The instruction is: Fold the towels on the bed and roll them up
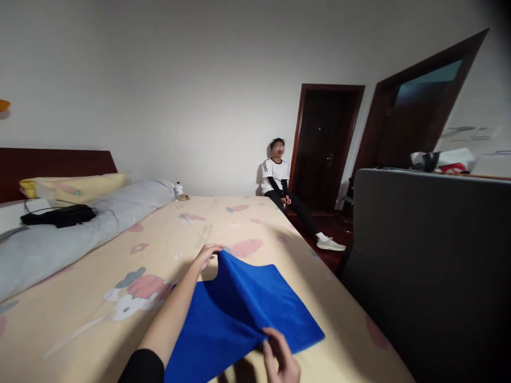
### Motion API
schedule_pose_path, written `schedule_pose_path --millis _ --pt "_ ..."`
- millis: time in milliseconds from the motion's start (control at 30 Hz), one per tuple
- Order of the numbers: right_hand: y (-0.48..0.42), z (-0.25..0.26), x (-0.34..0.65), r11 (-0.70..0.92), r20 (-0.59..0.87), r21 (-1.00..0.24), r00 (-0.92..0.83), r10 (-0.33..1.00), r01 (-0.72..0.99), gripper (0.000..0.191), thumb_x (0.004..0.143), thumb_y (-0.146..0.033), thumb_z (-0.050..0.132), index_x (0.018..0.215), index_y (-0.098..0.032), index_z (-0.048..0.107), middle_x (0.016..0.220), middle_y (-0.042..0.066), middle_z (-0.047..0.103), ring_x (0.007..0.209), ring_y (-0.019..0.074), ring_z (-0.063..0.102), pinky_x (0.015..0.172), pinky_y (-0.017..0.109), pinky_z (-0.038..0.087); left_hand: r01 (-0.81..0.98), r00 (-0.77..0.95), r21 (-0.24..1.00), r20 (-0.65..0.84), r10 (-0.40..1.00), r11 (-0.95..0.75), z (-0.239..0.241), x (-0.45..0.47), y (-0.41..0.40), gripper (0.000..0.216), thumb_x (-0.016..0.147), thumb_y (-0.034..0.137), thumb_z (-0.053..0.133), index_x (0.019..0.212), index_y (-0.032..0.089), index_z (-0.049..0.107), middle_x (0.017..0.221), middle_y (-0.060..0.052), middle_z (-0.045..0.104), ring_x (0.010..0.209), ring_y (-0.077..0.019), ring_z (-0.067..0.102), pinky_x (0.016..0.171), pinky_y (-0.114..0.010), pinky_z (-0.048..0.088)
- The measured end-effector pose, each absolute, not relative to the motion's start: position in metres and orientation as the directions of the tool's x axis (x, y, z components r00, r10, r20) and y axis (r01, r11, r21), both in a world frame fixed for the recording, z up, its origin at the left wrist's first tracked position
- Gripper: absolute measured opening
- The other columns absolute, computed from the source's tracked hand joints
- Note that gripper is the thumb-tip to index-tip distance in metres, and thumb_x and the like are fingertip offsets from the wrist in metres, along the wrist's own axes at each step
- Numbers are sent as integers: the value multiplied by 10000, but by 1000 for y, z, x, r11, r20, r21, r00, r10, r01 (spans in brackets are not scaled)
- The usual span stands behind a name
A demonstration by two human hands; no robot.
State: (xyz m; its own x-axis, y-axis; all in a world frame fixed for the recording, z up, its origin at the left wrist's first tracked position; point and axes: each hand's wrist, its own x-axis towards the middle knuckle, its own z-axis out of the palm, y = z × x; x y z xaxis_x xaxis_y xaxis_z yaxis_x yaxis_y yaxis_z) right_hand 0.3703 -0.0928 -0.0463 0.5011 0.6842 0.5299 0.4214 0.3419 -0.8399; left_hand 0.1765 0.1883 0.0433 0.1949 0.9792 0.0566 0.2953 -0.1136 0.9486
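A blue cloth [287, 298] lies partly spread on the patterned bed sheet [223, 218], with a raised fold running between my two hands. My left hand [206, 256] pinches the cloth's far edge and lifts it a little off the bed. Closer to me, my right hand [281, 359] grips the near edge between thumb and fingers. The cloth's right corner rests flat on the sheet, while its near left part reaches under my left forearm.
A rolled grey quilt [120, 207] with a black item [59, 215] on it lies along the left, beside a yellow pillow [80, 186]. A small bottle [179, 189] stands at the far edge. A person [276, 173] sits at the bed's far corner. A dark panel [419, 255] rises at right.
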Motion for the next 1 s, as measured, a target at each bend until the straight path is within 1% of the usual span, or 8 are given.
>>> schedule_pose_path --millis 100,200,300,400,500,700,900,1000 --pt "-78 9 394 392 457 -889 506 731 236 310 753 -503 665 789 -196 693 776 74 726 694 212 689 643 281 576 149 162 978 124 979 -149 76 140 174 331 686 398 744 907 151 740 911 -98 752 840 -202 670 762 -325 460" --pt "-55 59 414 409 406 -906 482 777 104 393 673 -528 731 824 -166 700 714 60 704 637 182 643 588 278 544 24 137 978 200 970 -205 109 108 153 405 571 390 816 881 139 750 868 -108 753 794 -195 667 734 -307 454" --pt "-30 101 429 399 367 -917 427 826 16 515 597 -526 793 916 -130 712 604 28 663 563 152 592 535 265 502 -70 100 960 276 956 -270 139 83 128 440 539 375 839 897 135 748 871 -96 748 778 -172 656 735 -291 460" --pt "-7 135 437 409 385 -912 392 835 24 540 526 -516 835 874 -115 734 569 24 650 547 147 578 521 268 486 -111 63 939 334 940 -326 163 66 102 470 560 368 838 955 131 746 841 -75 743 725 -143 634 716 -278 459" --pt "13 161 439 427 404 -904 384 830 30 524 490 -512 849 818 -117 747 629 52 689 580 155 601 528 268 485 -107 35 927 366 930 -360 179 56 81 483 570 357 840 983 124 749 814 -67 740 676 -124 606 682 -266 449" --pt "36 183 441 449 426 -893 390 816 36 542 501 -548 833 803 -107 746 735 94 730 640 175 639 549 271 491 -23 -21 919 392 920 -393 198 49 58 434 541 358 858 903 137 766 828 -74 745 710 -145 619 659 -260 444" --pt "35 188 449 430 431 -901 237 871 57 629 495 -546 847 930 -103 750 757 93 740 685 188 677 628 297 551 81 -36 912 405 914 -401 204 45 48 352 562 360 845 832 145 773 822 -80 750 732 -159 615 659 -263 425" --pt "31 189 451 428 439 -899 186 879 97 605 497 -553 846 888 -102 754 738 88 738 656 179 672 613 292 555 111 -43 914 398 917 -391 205 43 46 354 562 358 834 851 164 772 804 -67 747 725 -165 616 656 -268 418"
